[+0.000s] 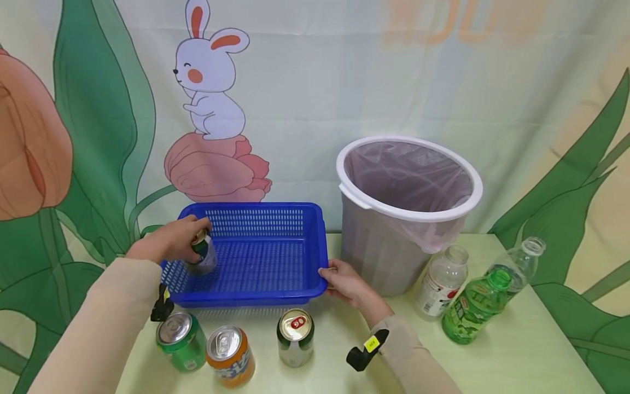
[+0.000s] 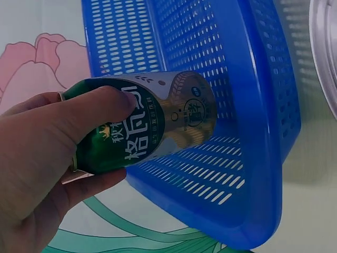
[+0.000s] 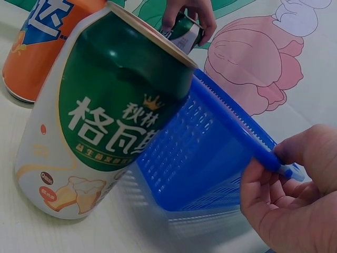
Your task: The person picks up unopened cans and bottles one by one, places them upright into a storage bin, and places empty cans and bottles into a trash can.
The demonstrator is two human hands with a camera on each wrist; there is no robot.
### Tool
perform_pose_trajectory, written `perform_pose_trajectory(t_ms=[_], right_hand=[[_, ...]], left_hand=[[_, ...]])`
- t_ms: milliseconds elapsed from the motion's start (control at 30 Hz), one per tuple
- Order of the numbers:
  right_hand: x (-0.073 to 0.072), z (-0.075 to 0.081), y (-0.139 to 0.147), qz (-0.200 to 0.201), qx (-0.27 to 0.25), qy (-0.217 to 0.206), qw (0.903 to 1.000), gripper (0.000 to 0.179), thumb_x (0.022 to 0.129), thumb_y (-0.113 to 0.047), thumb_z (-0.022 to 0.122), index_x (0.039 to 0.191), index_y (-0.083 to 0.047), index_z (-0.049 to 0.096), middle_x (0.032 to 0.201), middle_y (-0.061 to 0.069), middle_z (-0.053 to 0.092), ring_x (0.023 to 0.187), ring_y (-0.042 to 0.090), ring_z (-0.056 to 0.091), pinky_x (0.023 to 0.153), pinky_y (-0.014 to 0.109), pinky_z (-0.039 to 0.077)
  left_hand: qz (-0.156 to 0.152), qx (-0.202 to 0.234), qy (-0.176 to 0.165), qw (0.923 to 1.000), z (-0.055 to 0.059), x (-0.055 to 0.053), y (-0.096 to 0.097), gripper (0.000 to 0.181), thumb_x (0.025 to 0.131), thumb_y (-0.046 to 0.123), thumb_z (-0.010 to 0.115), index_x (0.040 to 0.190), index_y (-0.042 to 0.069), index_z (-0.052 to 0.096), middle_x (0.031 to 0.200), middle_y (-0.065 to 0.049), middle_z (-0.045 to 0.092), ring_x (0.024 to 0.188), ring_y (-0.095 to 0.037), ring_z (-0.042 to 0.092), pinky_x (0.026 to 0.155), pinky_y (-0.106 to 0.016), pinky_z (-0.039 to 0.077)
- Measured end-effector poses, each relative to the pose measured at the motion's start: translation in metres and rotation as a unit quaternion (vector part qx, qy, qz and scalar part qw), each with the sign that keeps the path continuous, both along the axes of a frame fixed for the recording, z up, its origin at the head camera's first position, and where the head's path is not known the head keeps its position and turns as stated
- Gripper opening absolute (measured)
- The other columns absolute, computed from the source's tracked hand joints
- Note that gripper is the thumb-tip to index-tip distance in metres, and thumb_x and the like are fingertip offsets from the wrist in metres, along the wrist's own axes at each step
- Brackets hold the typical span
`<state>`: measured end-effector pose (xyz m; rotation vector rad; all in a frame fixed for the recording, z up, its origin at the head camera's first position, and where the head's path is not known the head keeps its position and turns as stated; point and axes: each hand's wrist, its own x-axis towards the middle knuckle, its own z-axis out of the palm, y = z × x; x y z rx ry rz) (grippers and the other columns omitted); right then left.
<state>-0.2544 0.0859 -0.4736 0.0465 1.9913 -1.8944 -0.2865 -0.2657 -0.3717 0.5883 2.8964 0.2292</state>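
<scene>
My left hand [image 1: 172, 241] grips a green-and-white drink can [image 2: 142, 121] inside the left end of a blue plastic basket [image 1: 315, 284]. In the left wrist view the thumb lies across the can's green label, with the can's base toward the basket's perforated floor. My right hand [image 3: 295, 195] pinches the rim at the basket's right end between thumb and fingers. In front of the basket stand a green can [image 1: 182, 342], an orange can [image 1: 230, 355] and another green-and-white can [image 1: 295, 336], which looms large in the right wrist view.
A grey bin [image 1: 379, 257] with a white rim and a plastic liner stands right of the basket. Beside it are a clear bottle with a label [image 1: 440, 282], a green bottle [image 1: 477, 306] and another clear bottle [image 1: 521, 262]. A printed curtain [image 1: 305, 98] hangs behind the table.
</scene>
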Motion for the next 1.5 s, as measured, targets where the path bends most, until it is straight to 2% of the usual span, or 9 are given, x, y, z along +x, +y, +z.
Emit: perform_pose_trajectory(t_ms=[333,500,700,833,1000,1233,1500], right_hand=[[0.000,-0.001,0.000,-0.004,0.005,-0.004,1.0000,0.022,0.094,-0.009,0.047,0.111,0.004,0.048,0.079,0.003,0.060,0.063,0.011,0.056,0.056,0.022,0.045],[-0.001,-0.002,0.002,-0.006,0.013,-0.002,0.9999,0.022,0.095,-0.009,0.047,0.112,0.004,0.047,0.081,0.004,0.060,0.064,0.012,0.055,0.055,0.022,0.045],[0.000,-0.004,0.004,-0.007,0.009,0.003,0.9999,0.022,0.094,-0.009,0.047,0.112,0.005,0.047,0.081,0.004,0.061,0.064,0.011,0.056,0.056,0.022,0.045],[0.000,-0.005,0.003,-0.005,0.004,0.005,1.0000,0.023,0.094,-0.009,0.047,0.112,0.005,0.047,0.085,0.009,0.062,0.065,0.011,0.057,0.057,0.022,0.046],[0.000,-0.004,0.001,-0.005,-0.001,0.003,1.0000,0.024,0.094,-0.009,0.047,0.113,0.006,0.047,0.092,0.017,0.062,0.064,0.011,0.056,0.056,0.022,0.045],[-0.001,-0.001,0.001,-0.006,0.007,0.002,1.0000,0.026,0.095,-0.009,0.047,0.115,0.007,0.046,0.090,0.014,0.063,0.065,0.011,0.057,0.058,0.023,0.047],[0.001,-0.001,0.001,-0.004,0.006,0.000,1.0000,0.022,0.095,-0.009,0.047,0.111,0.005,0.047,0.087,0.012,0.062,0.064,0.011,0.055,0.057,0.022,0.045]], left_hand=[[0.032,0.001,-0.011,0.9994,-0.020,-0.011,-0.001,0.055,0.072,0.008,0.076,0.120,0.007,0.049,0.106,-0.019,0.049,0.093,-0.034,0.055,0.078,-0.052,0.051],[0.032,-0.002,-0.019,0.9993,-0.027,-0.015,0.000,0.053,0.073,0.009,0.075,0.119,0.006,0.049,0.103,-0.017,0.049,0.090,-0.031,0.053,0.078,-0.050,0.051],[0.030,0.001,-0.009,0.9995,-0.029,-0.017,0.001,0.053,0.073,0.008,0.075,0.119,0.004,0.049,0.104,-0.018,0.049,0.091,-0.031,0.054,0.077,-0.049,0.051],[0.045,-0.003,-0.022,0.9988,-0.030,-0.018,0.002,0.051,0.074,0.009,0.075,0.119,0.005,0.050,0.103,-0.017,0.049,0.092,-0.031,0.053,0.078,-0.049,0.051],[0.048,-0.004,-0.032,0.9983,-0.032,-0.021,0.003,0.051,0.073,0.011,0.076,0.117,0.004,0.050,0.101,-0.018,0.050,0.092,-0.033,0.052,0.077,-0.050,0.051],[0.048,-0.007,-0.023,0.9986,-0.036,-0.023,0.001,0.052,0.073,0.010,0.076,0.118,0.003,0.051,0.101,-0.018,0.052,0.093,-0.034,0.052,0.079,-0.052,0.050],[0.050,-0.017,-0.017,0.9984,-0.038,-0.028,-0.003,0.054,0.073,0.014,0.077,0.119,0.003,0.051,0.102,-0.018,0.053,0.095,-0.034,0.053,0.080,-0.052,0.049]])
